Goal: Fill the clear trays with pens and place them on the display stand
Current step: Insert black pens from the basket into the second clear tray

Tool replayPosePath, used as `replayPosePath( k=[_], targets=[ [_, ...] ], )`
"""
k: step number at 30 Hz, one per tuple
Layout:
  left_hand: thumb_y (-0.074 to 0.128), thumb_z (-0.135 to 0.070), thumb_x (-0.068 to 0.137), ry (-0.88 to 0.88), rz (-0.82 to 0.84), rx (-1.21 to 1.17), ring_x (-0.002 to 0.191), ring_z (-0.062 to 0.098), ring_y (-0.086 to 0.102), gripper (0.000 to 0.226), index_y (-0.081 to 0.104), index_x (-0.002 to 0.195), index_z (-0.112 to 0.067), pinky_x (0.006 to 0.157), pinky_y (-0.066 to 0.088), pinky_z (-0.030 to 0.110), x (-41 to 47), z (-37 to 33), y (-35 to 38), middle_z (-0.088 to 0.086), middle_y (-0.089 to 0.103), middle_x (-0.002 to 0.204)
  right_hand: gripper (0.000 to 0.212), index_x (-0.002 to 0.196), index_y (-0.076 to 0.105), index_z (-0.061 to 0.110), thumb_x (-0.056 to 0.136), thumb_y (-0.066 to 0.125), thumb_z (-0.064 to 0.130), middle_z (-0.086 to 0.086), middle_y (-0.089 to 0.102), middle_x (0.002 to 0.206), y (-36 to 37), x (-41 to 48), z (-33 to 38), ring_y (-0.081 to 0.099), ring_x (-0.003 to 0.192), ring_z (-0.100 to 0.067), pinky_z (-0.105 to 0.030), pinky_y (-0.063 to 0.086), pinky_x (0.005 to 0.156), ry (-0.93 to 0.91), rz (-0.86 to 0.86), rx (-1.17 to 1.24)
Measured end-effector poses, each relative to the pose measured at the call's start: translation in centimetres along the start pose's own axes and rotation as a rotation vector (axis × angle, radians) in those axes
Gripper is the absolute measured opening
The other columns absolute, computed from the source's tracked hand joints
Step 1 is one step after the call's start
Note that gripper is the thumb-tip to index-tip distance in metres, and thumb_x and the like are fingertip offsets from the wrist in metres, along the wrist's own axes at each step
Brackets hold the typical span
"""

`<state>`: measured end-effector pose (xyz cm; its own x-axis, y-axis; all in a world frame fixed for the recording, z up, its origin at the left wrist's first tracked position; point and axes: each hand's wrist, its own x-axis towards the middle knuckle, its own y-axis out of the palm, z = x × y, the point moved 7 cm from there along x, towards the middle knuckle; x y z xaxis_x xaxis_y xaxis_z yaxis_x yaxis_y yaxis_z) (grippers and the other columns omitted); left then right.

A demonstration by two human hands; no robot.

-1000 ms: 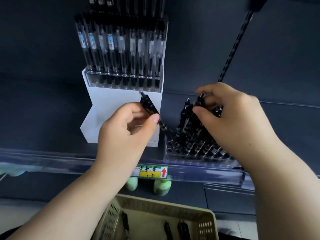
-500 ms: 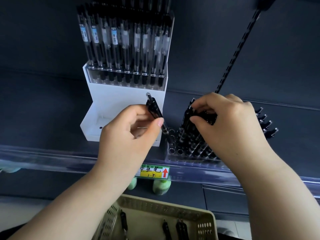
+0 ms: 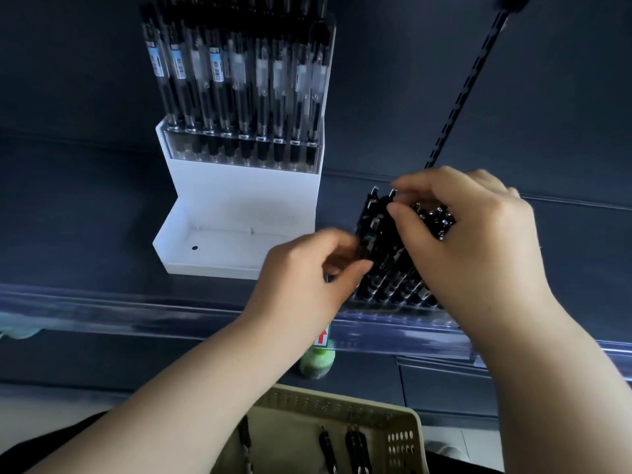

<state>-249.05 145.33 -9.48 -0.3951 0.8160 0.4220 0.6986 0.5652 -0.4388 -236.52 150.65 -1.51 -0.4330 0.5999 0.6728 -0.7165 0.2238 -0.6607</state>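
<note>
On the dark shelf, just right of the white stepped plastic display stand point(image 3: 239, 206), a clear plastic tray point(image 3: 393, 314) sits behind the clear shelf-edge rail point(image 3: 136, 313); it is packed with a cluster of black click pens point(image 3: 386, 265) leaning left. The right hand point(image 3: 478, 254) is curled over the pen tops, thumb and forefinger closed on the bunch; a few clicker ends poke out past its fingers. The left hand point(image 3: 301, 278) is at the cluster's left edge, fingers curled, thumb pinching a single black pen point(image 3: 368, 241) against them. That hand is motion-blurred, so where this pen ends and its neighbours begin is hard to tell. The tray's right end and most of the pen barrels are hidden by the right hand and wrist.

The stand's upper tier carries a row of clear-barrelled pens point(image 3: 239, 97), tops cut off by the frame. The left wrist covers most of a red-arrow price label point(image 3: 323, 336); a pale green rounded object point(image 3: 316, 362) below it is unidentifiable. At bottom edge, a beige perforated plastic basket point(image 3: 342, 401) holds loose black pens point(image 3: 326, 449), partly cropped.
</note>
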Motion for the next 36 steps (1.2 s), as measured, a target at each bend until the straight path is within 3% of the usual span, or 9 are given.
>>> replayPosePath(
  k=[5,11,15,17,19,23,26,31,36],
  targets=[
    [0.072,-0.023,0.080,0.006,0.042,0.123,0.063,0.005,0.057,0.009,0.066,0.083,-0.017,0.068,0.044,0.012,0.1,0.3,1.4,-0.011,0.064,0.069,0.014,0.093,0.069,0.017,0.079,0.066,0.016,0.007,0.067,0.080,-0.1,-0.4,0.0,0.061,0.080,-0.025,-0.041,0.042,0.077,-0.024,-0.004,-0.007],
    [0.072,-0.021,0.079,-0.015,0.018,0.175,0.059,-0.006,0.052,0.021,0.051,0.076,-0.024,0.063,0.041,0.011,0.2,0.2,1.3,-0.017,0.053,0.063,0.016,0.094,0.069,0.016,0.079,0.063,0.016,0.006,0.068,0.080,-0.1,-0.9,0.0,0.061,0.083,-0.025,-0.043,0.044,0.077,-0.050,0.020,-0.013],
    [0.070,-0.023,0.081,-0.033,0.047,0.194,0.062,-0.001,0.053,0.019,0.051,0.080,-0.022,0.065,0.041,0.013,0.2,0.4,1.6,-0.011,0.058,0.070,0.016,0.095,0.069,0.014,0.080,0.063,0.014,0.003,0.068,0.080,-0.2,-1.4,0.5,0.059,0.083,-0.027,-0.044,0.046,0.073,-0.115,0.010,-0.022],
    [0.070,-0.029,0.082,-0.070,0.095,0.241,0.070,0.008,0.057,0.018,0.055,0.085,-0.019,0.064,0.044,0.018,0.1,1.0,1.8,-0.007,0.062,0.078,0.016,0.095,0.069,0.011,0.081,0.063,0.011,0.000,0.067,0.081,-0.4,-1.9,0.9,0.058,0.082,-0.028,-0.045,0.047,0.071,-0.167,-0.018,-0.016],
    [0.069,-0.033,0.082,-0.111,0.134,0.288,0.080,0.012,0.058,0.022,0.057,0.092,-0.017,0.073,0.047,0.026,-0.2,1.8,1.6,-0.004,0.064,0.086,0.015,0.096,0.069,0.007,0.083,0.063,0.008,-0.002,0.067,0.085,-0.6,-2.8,1.4,0.057,0.082,-0.029,-0.045,0.046,0.070,-0.229,-0.047,0.004],
    [0.068,-0.025,0.084,-0.055,0.077,0.319,0.081,0.015,0.057,0.017,0.058,0.092,-0.014,0.076,0.047,0.032,-1.5,1.8,-0.3,-0.001,0.060,0.089,0.013,0.096,0.070,0.005,0.086,0.062,0.008,-0.002,0.068,0.094,-0.4,-5.5,2.9,0.058,0.085,-0.028,-0.042,0.045,0.073,-0.337,-0.048,0.027],
    [0.064,-0.018,0.085,0.055,0.090,0.379,0.086,0.022,0.057,0.009,0.061,0.091,-0.013,0.074,0.048,0.037,-3.1,1.0,-1.2,0.002,0.060,0.089,0.014,0.096,0.070,0.007,0.085,0.062,0.009,-0.001,0.068,0.094,0.4,-7.2,3.4,0.058,0.085,-0.026,-0.042,0.046,0.071,-0.355,0.012,0.019],
    [0.063,-0.016,0.083,0.191,0.205,0.597,0.092,0.029,0.057,0.016,0.066,0.098,-0.010,0.077,0.047,0.041,-6.6,1.0,-0.9,0.006,0.065,0.095,0.012,0.093,0.070,0.006,0.084,0.063,0.008,-0.003,0.068,0.086,2.7,-10.4,3.6,0.059,0.079,-0.028,-0.038,0.049,0.070,-0.323,0.170,0.024],
    [0.049,-0.022,0.092,-0.010,0.359,0.652,0.107,0.022,0.051,0.024,0.060,0.112,-0.017,0.086,0.045,0.039,-11.1,4.8,0.3,0.001,0.059,0.110,0.017,0.097,0.071,0.008,0.080,0.068,0.006,-0.006,0.070,0.087,6.1,-15.0,2.5,0.060,0.087,-0.029,-0.041,0.051,0.077,-0.080,0.445,0.015]
  ],
)
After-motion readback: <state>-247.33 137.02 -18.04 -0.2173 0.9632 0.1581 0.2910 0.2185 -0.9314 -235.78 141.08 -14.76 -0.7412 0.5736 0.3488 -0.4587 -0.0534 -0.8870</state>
